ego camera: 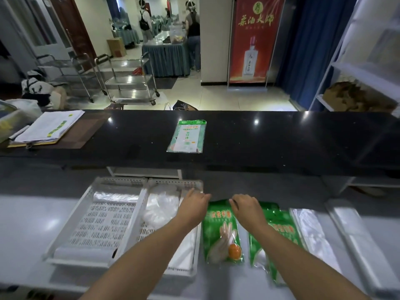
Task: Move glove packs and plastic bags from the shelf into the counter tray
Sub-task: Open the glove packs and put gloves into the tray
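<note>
A white slotted tray point(69, 221) with two compartments sits on the lower counter at left. Clear plastic bags point(114, 197) lie in its left compartment, and a bunched clear pack point(161, 210) in its right one. A green glove pack point(219, 232) lies just right of the tray. My left hand point(194, 205) hovers over the tray's right edge, fingers stretched toward the pack's top corner. My right hand point(246, 207) bends its fingers over the pack's top edge. A second green glove pack point(281, 230) lies partly under my right forearm. A third glove pack point(187, 136) lies on the raised black counter.
Clear plastic bags point(309, 232) and another flat stack point(355, 234) lie to the right on the lower counter. A notebook with papers point(47, 128) sits on the black counter point(281, 137) at left. Steel trolleys and people stand in the room beyond.
</note>
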`<state>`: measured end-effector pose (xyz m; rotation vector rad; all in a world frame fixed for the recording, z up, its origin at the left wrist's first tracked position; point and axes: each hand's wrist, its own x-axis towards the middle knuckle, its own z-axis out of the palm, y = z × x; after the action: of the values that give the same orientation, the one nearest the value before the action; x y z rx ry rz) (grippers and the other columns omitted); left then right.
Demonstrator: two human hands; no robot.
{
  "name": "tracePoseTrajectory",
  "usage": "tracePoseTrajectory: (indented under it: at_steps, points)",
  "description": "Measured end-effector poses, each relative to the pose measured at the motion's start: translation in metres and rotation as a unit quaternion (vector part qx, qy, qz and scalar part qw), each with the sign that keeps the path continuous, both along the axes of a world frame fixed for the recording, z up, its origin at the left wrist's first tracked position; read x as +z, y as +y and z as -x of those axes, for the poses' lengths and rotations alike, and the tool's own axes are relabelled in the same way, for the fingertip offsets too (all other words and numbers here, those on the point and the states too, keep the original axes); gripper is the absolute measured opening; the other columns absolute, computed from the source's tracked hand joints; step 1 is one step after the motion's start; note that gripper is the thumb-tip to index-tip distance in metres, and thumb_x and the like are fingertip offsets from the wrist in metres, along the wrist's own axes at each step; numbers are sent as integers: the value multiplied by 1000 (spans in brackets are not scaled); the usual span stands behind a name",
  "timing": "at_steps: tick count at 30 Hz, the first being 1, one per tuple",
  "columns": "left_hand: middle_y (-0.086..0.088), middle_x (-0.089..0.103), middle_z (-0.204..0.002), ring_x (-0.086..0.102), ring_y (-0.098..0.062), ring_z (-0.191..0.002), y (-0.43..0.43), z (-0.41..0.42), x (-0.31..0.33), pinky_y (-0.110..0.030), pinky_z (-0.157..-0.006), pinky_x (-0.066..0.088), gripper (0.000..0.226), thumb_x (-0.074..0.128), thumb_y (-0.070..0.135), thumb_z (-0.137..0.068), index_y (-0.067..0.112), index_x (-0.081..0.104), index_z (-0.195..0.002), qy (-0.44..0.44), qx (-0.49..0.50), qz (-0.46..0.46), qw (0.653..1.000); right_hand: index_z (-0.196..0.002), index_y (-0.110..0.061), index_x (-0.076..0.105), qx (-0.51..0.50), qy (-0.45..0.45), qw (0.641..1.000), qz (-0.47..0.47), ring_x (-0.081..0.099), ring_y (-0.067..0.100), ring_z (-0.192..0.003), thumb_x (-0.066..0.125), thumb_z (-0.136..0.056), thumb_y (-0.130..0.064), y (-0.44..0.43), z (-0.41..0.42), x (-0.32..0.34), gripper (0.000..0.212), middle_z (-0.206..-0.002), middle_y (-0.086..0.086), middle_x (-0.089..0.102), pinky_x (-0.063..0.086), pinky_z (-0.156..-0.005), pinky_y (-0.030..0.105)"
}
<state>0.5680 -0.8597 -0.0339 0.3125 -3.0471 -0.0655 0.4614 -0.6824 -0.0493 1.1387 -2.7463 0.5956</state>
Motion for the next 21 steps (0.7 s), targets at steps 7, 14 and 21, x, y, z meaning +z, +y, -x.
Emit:
tracePoseTrajectory:
  at_steps: [7, 14, 21]
  points:
    - [-8, 70, -107, 64, -30, -102, 56, -26, -57, -39, -103, 38, 45, 48, 8, -86, 18, 61, -128, -79, -56, -20, 995, -83, -14, 63, -9, -64, 995, -80, 63, 28, -79, 49, -98, -39, 48, -38, -36, 32, -84, 7, 68, 35, -62, 33]
    - [-16, 54, -125, 53, -35, -116, 89, -58, -105, -45, -91, 48, 32, 52, 8, -91, 4, 56, -122, -184, -81, -71, 977, -109, -17, 67, -32, -200, 970, -134, 65, 25, -95, 49, -90, -13, 68, -83, -80, 27, -106, 4, 68, 48, -73, 32]
    - [-17, 49, -132, 49, -36, -123, 97, -67, -127, -49, -90, 52, 36, 54, 7, -90, 1, 57, -125, -172, -83, -26, 981, -122, -13, 60, -68, -276, 948, -144, 61, 28, -109, 42, -89, -4, 70, -110, -102, 38, -121, 11, 61, 48, -90, 35]
